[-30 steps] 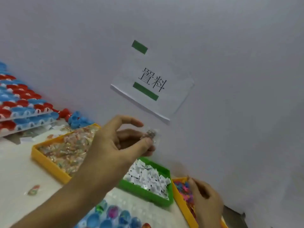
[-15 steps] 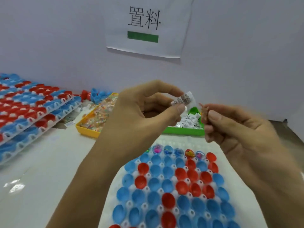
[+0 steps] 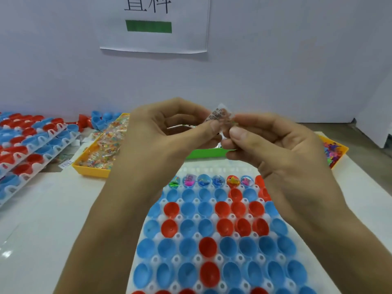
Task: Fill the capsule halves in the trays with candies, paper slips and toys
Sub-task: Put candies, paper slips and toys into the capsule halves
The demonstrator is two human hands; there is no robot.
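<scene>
1. Two hands met above the front tray (image 3: 186, 270). The left hand (image 3: 169, 132) pinched a small clear candy packet (image 3: 219, 114) between thumb and forefinger, its grip closed on the wrapper.
2. The right hand (image 3: 273, 143) had its fingers curled and its thumb pressed at the packet's edge; whether it also held something of its own I could not tell.
3. The front tray on the worktop (image 3: 53, 219) held blue and red capsule halves (image 3: 210, 225). Six in the far row carried fillings (image 3: 233, 181); the visible rows nearer were unfilled.
4. Three bins stood behind: a yellow bin of candies (image 3: 99, 149), a green bin (image 3: 203, 152) mostly hidden by the hands, and a yellow bin of toys (image 3: 333, 149).
5. More trays (image 3: 31, 145) were stacked at the left.
</scene>
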